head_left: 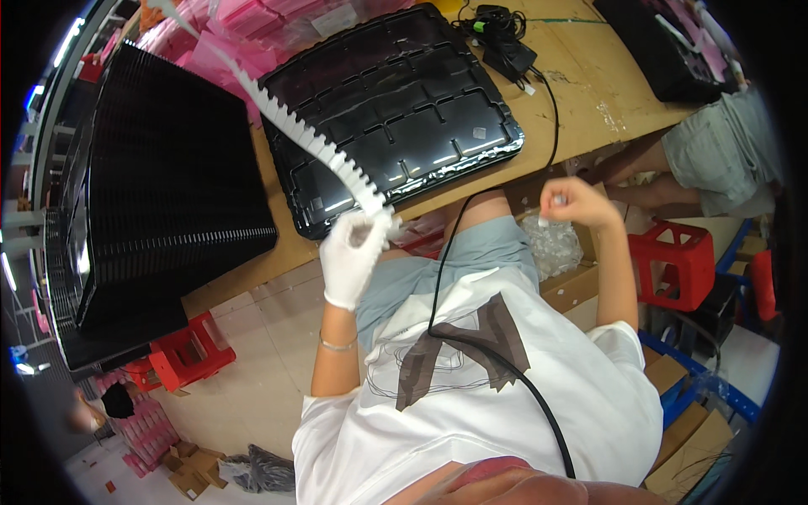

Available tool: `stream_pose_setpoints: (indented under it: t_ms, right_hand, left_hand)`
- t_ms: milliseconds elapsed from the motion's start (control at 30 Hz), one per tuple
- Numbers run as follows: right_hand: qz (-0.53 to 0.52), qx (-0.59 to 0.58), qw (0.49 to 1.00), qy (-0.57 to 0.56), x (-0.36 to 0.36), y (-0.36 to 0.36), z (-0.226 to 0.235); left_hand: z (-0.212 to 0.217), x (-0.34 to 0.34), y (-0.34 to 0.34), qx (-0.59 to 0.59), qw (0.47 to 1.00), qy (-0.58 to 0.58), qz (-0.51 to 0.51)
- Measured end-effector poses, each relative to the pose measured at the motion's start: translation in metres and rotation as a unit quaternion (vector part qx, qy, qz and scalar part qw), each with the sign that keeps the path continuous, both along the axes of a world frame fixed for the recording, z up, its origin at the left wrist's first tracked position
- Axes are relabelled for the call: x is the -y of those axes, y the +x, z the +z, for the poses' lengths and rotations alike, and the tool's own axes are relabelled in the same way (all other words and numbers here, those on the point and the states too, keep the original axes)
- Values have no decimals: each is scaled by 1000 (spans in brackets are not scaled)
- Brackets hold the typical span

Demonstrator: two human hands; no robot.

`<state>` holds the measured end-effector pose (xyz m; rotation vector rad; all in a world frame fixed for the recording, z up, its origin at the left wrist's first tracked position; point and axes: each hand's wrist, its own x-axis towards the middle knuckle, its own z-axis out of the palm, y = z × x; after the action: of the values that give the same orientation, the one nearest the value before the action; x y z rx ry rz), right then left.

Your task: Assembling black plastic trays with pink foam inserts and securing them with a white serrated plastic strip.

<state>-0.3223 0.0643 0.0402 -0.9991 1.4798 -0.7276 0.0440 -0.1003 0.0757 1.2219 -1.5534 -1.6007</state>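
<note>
Gloved left grip (349, 259) pinched round white toothed strip (331, 158), right grip (579, 204) curled, cannot tell around what

Light: bright, indoor; lamps (68, 42) are glowing at the far left. Glare: white streaks are shining along the near edge of the black tray (383, 109). Shade: the tray stack (181, 160) is reading dark. Distortion: straight edges are bending toward a blackening rim.

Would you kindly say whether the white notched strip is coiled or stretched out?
Stretched out where visible: the white notched strip runs in one long curve, without loops, from the gloved left hand.
</note>
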Motion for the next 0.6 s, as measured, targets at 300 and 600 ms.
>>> stream_pose_setpoints:
  t_ms: [300, 600]
  right_hand:
    - [-247, -441, 813, 289, -262, -60, -366]
    - [-456, -513, 607, -401, 22, -24, 44]
  left_hand:
    - [-7, 2, 40, 245, 891, -233, -304]
    - [52, 116, 49, 182, 920, -329, 108]
